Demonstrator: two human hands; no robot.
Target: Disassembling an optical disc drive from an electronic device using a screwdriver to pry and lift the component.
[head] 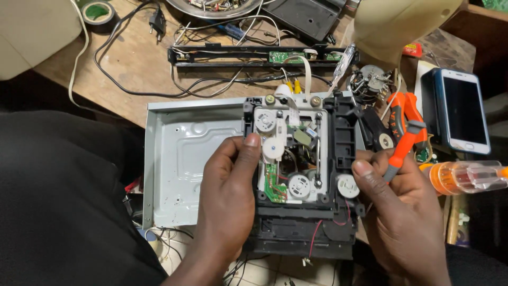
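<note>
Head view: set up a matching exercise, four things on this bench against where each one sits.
Things:
1. disc drive mechanism
2. smartphone
3. roll of green tape
4. orange-handled screwdriver

Places:
A. top left corner of the bench
B. in the right hand
C. far right, screen up
D. between both hands, left hand on its left edge

Pairs: 1-D, 2-C, 3-A, 4-B
</note>
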